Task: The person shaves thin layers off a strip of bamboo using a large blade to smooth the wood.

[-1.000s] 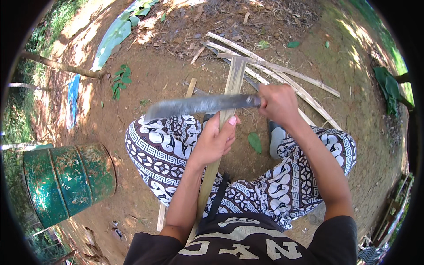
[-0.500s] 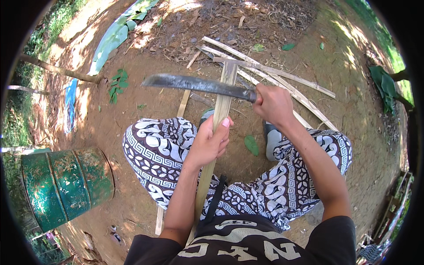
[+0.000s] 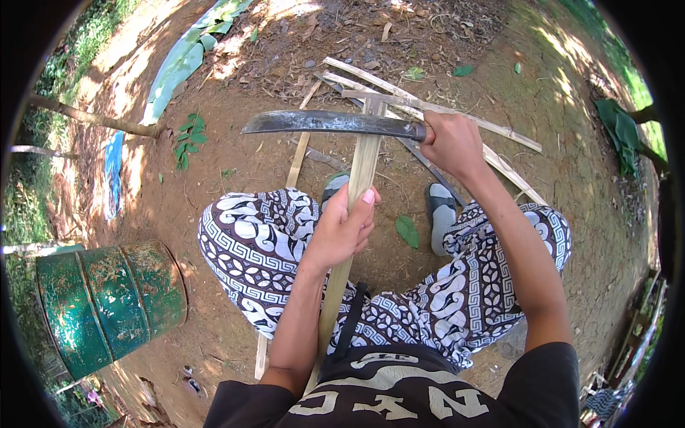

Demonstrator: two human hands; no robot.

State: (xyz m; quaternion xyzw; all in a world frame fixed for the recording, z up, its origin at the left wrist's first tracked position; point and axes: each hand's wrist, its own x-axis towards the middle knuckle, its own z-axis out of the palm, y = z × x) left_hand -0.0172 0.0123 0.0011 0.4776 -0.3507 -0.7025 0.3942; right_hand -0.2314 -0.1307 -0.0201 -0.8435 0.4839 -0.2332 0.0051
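My left hand (image 3: 343, 225) is wrapped round a long pale strip of split wood or bamboo (image 3: 365, 160), which runs from beside my body out past my knees. In my right hand (image 3: 454, 143) is the handle of a machete (image 3: 328, 122). Its dark, broad blade points left and lies across the strip near the far end, beyond my left hand. Whether the edge bites into the strip cannot be made out. The strip's far tip shows just past the blade.
Several split strips (image 3: 510, 134) lie on the dirt ahead and to the right. Another strip (image 3: 297, 161) lies left of the blade. A rusty green drum (image 3: 107, 307) is on the left. Farther off are a blue cloth (image 3: 113, 171), a long banana leaf (image 3: 175, 71) and a leafy sprig (image 3: 190, 139).
The machete has moved away from me along the strip, toward its far end, and slightly right with my right hand. My left hand keeps its hold and has barely shifted.
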